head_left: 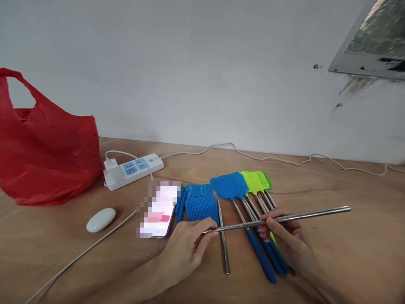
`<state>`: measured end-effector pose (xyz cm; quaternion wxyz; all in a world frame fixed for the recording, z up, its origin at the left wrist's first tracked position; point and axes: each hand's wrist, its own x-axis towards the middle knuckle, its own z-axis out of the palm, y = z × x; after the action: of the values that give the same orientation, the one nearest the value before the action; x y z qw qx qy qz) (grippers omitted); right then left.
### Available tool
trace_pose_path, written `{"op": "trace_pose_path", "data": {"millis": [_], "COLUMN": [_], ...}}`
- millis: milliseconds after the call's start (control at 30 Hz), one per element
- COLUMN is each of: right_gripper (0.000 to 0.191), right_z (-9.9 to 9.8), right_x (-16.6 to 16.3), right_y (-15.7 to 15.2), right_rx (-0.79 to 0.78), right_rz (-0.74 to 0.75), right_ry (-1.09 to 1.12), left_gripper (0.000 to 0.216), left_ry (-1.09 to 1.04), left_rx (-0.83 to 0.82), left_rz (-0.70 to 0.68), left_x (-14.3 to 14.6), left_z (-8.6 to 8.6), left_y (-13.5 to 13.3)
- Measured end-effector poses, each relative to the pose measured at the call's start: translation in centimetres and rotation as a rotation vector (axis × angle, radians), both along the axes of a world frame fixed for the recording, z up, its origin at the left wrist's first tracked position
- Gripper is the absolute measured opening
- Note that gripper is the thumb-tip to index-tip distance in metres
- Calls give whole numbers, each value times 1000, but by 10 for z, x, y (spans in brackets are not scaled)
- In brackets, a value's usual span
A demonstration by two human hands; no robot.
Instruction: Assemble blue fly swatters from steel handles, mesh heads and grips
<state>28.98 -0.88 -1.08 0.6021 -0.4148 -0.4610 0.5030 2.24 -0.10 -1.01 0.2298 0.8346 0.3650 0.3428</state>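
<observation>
Both my hands hold one thin metal rod [303,216] level above the wooden table [348,253]. My left hand [190,245] pinches its left end. My right hand [281,234] has fingers wrapped around its middle, and the rod's right end sticks out past it. Below the rod lie assembled fly swatters with blue heads [229,185] and green heads [256,180], metal shafts and blue handles [262,257]. Two loose blue swatter heads [201,202] and a bare metal rod [224,240] lie beside my left hand.
A phone [160,211] with a lit screen lies left of the swatter heads. A white power strip [133,170], its cable [268,158], a white oval object [101,219] and a red plastic bag [44,147] sit at the left. The wall stands close behind.
</observation>
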Motion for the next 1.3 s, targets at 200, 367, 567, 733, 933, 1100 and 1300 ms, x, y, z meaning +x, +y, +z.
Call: {"op": "trace_pose_path", "data": {"millis": [200,367,567,733,933,1100,1300], "right_gripper": [19,24,31,28,26,21,28], "right_z": [2,9,8,7,1,-4,-2], "right_x": [-3,-1,-1,-1,-1,-10,-11], "right_y": [1,6,10,11,6,-1,6], "right_rx": [81,78,6,0,10,-36,-46], "right_rz": [-76,-210,-270,-156,-105,53,86], "right_ry": [90,213,262,230,86,-59,-6], "left_gripper": [15,19,26,27,28,29,33], "left_ry": [15,72,129,98,55,89,104], "left_rx": [-19,33,120,99,-13,-7,-95], "left_rz": [43,37,-64,-34,-31,-17,-26], "left_x": [-3,-5,-8,-11,-10,-2,-1], "left_z": [3,5,1,-7,-9,-12,-8], "left_y": [1,3,5,8,7,2,2]}}
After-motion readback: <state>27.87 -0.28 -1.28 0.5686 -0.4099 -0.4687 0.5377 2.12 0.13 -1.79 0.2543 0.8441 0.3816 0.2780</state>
